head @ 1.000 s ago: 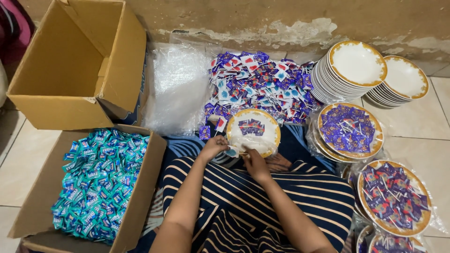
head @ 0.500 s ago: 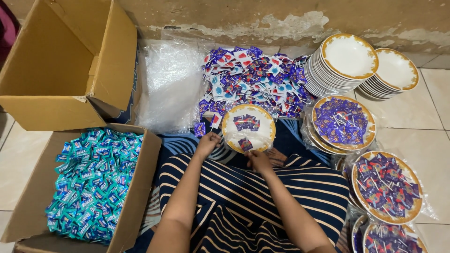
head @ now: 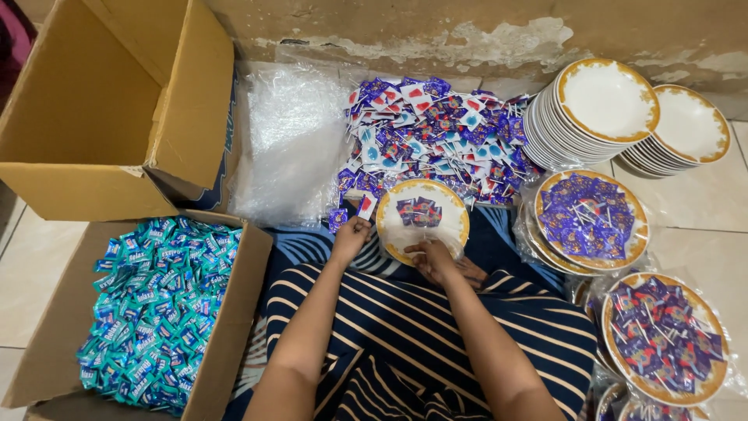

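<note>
A white plate with a gold rim (head: pixel 456 209) rests on my lap, with a few purple wrapped lollipops (head: pixel 419 211) on it. My left hand (head: pixel 351 235) is at the plate's left edge and pinches a red-and-white wrapped lollipop (head: pixel 366 205). My right hand (head: pixel 431 257) grips the plate's near edge. Beyond the plate lies a large pile of wrapped lollipops (head: pixel 436 140) on the floor.
Two stacks of gold-rimmed plates (head: pixel 606 101) stand at the back right. Filled, plastic-wrapped plates (head: pixel 592 218) (head: pixel 662 337) sit on the right. A carton of teal candy packets (head: pixel 152 300) is at the left, an open empty carton (head: pixel 93 117) behind it, and clear plastic sheeting (head: pixel 292 140) beside the pile.
My left hand has picked a lollipop from near the pile's edge and holds it by the plate's left rim. My right hand stays on the plate's near edge.
</note>
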